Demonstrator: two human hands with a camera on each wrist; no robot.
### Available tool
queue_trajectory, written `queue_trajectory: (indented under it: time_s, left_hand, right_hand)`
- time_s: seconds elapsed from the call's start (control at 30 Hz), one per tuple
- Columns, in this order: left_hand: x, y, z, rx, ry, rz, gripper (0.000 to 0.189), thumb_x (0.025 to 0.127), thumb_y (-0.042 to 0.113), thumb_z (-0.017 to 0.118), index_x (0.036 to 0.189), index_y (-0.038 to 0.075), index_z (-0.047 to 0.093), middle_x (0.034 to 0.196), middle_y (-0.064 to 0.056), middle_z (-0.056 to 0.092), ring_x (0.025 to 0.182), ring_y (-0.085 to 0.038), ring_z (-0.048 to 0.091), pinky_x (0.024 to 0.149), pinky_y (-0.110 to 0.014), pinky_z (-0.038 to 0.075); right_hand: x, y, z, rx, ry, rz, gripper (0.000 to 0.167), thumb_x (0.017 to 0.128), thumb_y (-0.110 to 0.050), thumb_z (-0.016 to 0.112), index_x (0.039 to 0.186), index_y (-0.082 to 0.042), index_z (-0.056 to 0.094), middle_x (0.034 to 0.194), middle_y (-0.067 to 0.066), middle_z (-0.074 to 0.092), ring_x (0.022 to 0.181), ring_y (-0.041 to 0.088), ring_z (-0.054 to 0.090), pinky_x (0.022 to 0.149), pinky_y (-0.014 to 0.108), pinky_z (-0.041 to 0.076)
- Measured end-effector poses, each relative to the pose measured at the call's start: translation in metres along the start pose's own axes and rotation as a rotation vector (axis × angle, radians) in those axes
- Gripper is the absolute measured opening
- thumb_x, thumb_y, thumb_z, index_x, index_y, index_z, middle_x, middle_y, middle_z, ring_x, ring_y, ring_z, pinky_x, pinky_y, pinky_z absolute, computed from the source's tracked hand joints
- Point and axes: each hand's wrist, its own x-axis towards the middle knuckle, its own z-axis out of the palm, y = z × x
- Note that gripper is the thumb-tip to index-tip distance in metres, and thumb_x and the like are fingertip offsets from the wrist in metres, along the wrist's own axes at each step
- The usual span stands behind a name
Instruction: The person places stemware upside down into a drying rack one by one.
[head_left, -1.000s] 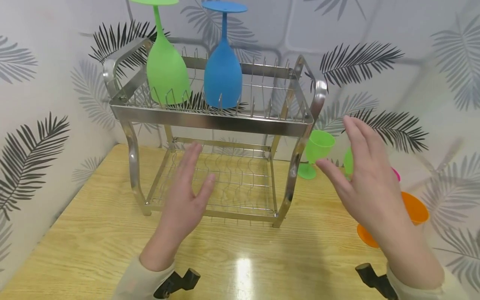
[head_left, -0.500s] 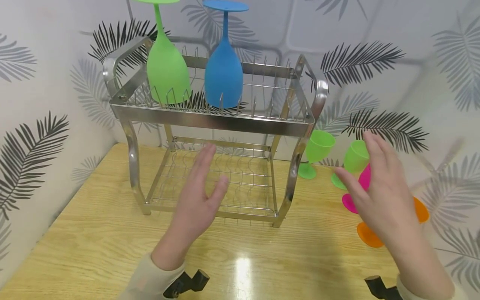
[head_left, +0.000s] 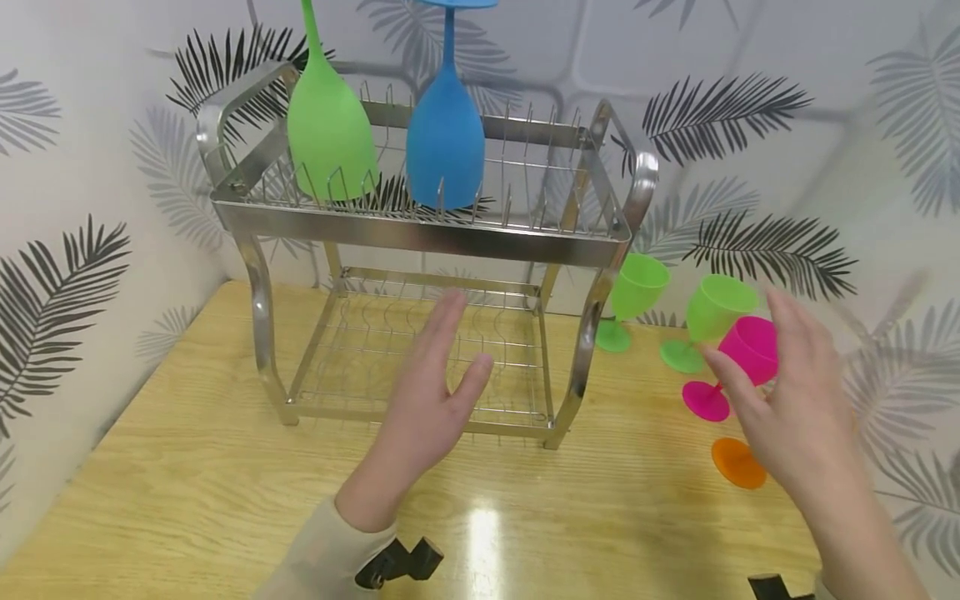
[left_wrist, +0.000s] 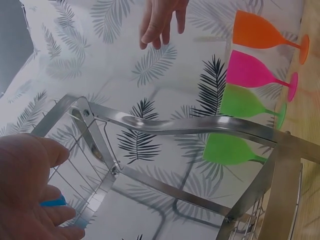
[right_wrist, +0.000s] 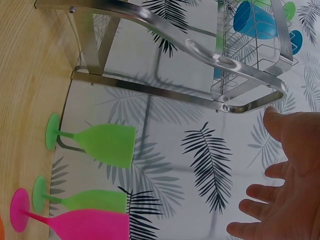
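Observation:
My left hand (head_left: 431,392) hangs in front of the dish rack's lower tier, fingers straight and holding nothing. On the right, my right hand (head_left: 798,400) is raised with thumb and fingers spread, also holding nothing. It overlaps the orange goblet (head_left: 739,463), hiding its bowl in the head view. Just beside that hand stands a pink goblet (head_left: 750,350). Behind are two green goblets, one nearer (head_left: 720,307) and one close to the rack (head_left: 639,286). On the upper tier of the metal dish rack (head_left: 420,236), a green goblet (head_left: 330,137) and a blue goblet (head_left: 446,142) sit upside down.
The two-tier rack stands on a wooden table (head_left: 187,500) against a leaf-patterned wall (head_left: 750,50). Its curved side handle (head_left: 637,196) rises near the upright goblets. Wire dividers line both tiers (head_left: 427,350).
Both hands have moved to the right and slightly down. The pink goblet and nearer green goblet, hidden earlier behind my right hand, now show. The head view has shifted slightly downward.

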Motion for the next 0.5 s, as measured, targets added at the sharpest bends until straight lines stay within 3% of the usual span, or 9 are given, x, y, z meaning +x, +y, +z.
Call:
queue_trajectory:
  time_s: [0.17, 0.5]
  left_hand:
    - [0.002, 0.002, 0.009, -0.032, -0.022, -0.002, 0.072, 0.116, 0.035, 0.058, 0.177, 0.017, 0.024, 0.183, 0.001, 0.017, 0.168, -0.021, 0.014, 0.135, -0.052, 0.017]
    - [0.006, 0.005, 0.023, -0.051, -0.049, 0.022, 0.073, 0.116, 0.038, 0.055, 0.178, 0.017, 0.023, 0.183, 0.002, 0.016, 0.168, -0.02, 0.015, 0.135, -0.053, 0.018]
  right_hand:
    - [-0.007, 0.016, -0.003, -0.007, -0.012, 0.06, 0.09, 0.112, -0.032, 0.066, 0.179, -0.013, 0.008, 0.18, 0.028, 0.01, 0.161, 0.058, 0.013, 0.123, 0.085, 0.014]
    - [-0.014, 0.042, -0.008, -0.003, 0.052, 0.106, 0.087, 0.113, -0.028, 0.064, 0.177, -0.006, 0.01, 0.18, 0.029, 0.011, 0.161, 0.058, 0.012, 0.129, 0.077, 0.01]
